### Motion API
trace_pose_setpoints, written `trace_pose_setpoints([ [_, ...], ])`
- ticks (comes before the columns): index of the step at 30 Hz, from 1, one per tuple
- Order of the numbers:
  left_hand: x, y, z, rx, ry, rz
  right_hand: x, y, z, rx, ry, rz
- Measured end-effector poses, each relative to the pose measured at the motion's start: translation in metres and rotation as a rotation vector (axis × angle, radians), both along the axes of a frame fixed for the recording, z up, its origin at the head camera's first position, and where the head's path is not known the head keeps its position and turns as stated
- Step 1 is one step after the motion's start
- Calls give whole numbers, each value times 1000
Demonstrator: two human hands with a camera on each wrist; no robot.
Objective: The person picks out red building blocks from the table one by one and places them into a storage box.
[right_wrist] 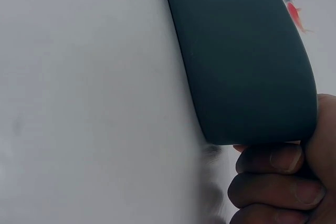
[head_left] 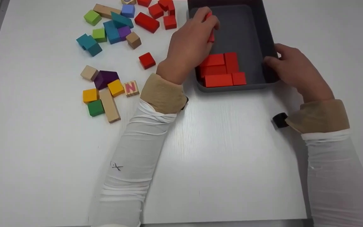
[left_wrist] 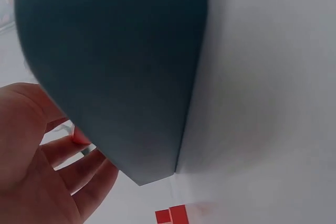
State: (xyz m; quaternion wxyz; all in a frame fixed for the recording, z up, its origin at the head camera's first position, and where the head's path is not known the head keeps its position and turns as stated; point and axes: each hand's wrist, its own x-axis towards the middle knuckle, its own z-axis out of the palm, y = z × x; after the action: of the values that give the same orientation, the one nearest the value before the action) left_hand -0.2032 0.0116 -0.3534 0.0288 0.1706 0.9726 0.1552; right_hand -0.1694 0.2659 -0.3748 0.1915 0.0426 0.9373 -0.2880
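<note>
My left hand (head_left: 189, 45) reaches over the left wall of a dark grey tray (head_left: 239, 31) and pinches a red block (head_left: 211, 36) between thumb and fingers. Several other red blocks (head_left: 218, 80) lie packed in the tray's near left corner, just below that hand. On the right side, my right hand (head_left: 299, 67) grips the tray wall, its thumb inside over the rim and its fingers (right_wrist: 275, 190) curled against the outside. The left wrist view is mostly filled by the tray's outer wall (left_wrist: 121, 77), which partly hides the held red block.
Left of the tray, several red blocks (head_left: 146, 22) and a single red cube (head_left: 147, 60) lie loose. Farther left are teal (head_left: 93, 46), green, purple, yellow and plain wood blocks, plus a cube with a letter N (head_left: 131, 88). The white table's near edge runs along the bottom.
</note>
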Motion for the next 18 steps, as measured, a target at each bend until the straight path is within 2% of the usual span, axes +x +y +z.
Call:
trace_pose_setpoints([
  [9,-7,-4,-5,72,-57,68,0,0,0,-6,-15,-8],
  [18,-9,-3,-6,64,-141,107,1,0,1,-30,-14,-12],
])
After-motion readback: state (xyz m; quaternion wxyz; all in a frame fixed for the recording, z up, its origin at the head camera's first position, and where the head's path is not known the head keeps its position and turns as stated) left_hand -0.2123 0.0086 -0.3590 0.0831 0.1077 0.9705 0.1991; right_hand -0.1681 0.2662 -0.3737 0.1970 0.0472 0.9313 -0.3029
